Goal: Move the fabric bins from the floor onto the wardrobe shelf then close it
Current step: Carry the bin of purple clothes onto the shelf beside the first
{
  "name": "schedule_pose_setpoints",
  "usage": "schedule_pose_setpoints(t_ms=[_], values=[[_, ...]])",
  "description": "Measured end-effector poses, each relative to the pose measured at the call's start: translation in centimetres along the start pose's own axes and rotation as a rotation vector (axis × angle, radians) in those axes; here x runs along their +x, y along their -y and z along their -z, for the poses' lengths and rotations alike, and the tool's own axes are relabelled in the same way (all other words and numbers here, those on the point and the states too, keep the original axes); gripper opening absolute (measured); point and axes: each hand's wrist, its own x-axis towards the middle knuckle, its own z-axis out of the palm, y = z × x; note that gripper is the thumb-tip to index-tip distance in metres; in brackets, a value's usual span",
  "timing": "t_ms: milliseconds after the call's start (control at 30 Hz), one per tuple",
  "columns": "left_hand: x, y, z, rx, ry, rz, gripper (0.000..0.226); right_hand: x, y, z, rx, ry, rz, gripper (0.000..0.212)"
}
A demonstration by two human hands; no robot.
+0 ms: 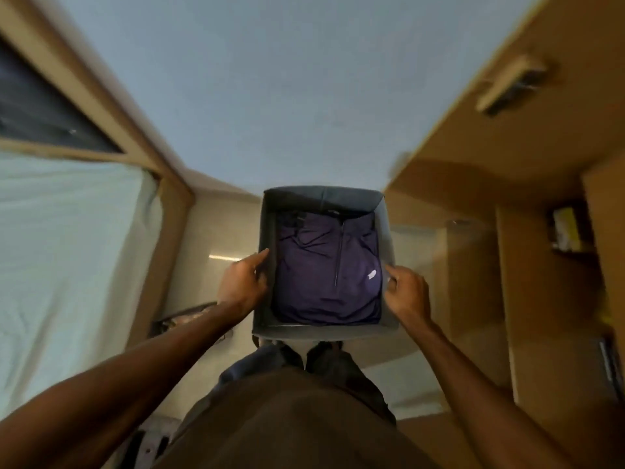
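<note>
**Head view: soft-sided bin held by its walls, wardrobe waiting on your right**

Your wardrobe (507, 157) fills the right side, its wood panels blurred. An open compartment (571, 231) there already holds a few small items too smeared to name. A bed sheet (67, 248) covers the left, and pale glossy floor (220, 238) runs between.

The grey fabric bin (324, 198) sits in the middle, straight ahead of you. Its near edge overlaps your shoes (324, 353), so it looks lifted rather than resting on the floor. It is not on any shelf. A folded purple garment (324, 275) lies flat inside and nearly fills the base.

Your left hand (241, 286) pinches the left wall, thumb over the rim and fingers curled outside. Your right hand (407, 294) grips the right wall the same way.

The likely trouble is the grip itself. You hold soft walls near the closer end with nothing under the base, so the far end may sag or the walls may fold inward. That would tip the garment forward.

As you turn right, a bin corner could catch the wardrobe's edge.

A dark object (182, 316) lies low by your left leg, too unclear to identify. It could trip you if you step that way.
</note>
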Motion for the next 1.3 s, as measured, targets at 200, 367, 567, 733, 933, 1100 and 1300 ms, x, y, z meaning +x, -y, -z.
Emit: schedule_pose_setpoints(t_ms=[200,367,567,733,933,1100,1300], values=[[0.4,-10.9,-3.4,0.103,0.071,-0.287,0.046,-5.9,-6.6,6.2,0.112,-0.201,-0.283,0.035],[-1.9,-21.5,-6.6,0.132,0.097,-0.493,0.051,-11.5,-11.1,13.1,0.2,-0.429,-0.448,0.041],[-3.4,-35.0,-10.0,0.049,0.089,-0.769,0.05,-14.4,-16.8,20.9,0.173,-0.665,-0.502,0.04],[-4.9,-43.6,-13.5,0.029,0.147,-0.949,0.048,-16.6,-22.5,25.7,0.19,-0.82,-0.576,0.039],[-5.5,-51.8,-20.1,-0.038,0.32,-1.057,0.048,-18.3,-28.2,29.4,0.236,-0.917,-0.703,0.04],[-5.3,-57.3,-25.7,-0.026,0.406,-1.062,0.046,-18.1,-31.8,30.7,0.231,-0.949,-0.787,0.034],[-4.0,-67.0,-33.7,0.181,0.508,-1.25,0.044,-16.8,-38.2,33.1,0.205,-1.027,-1.028,0.029]])
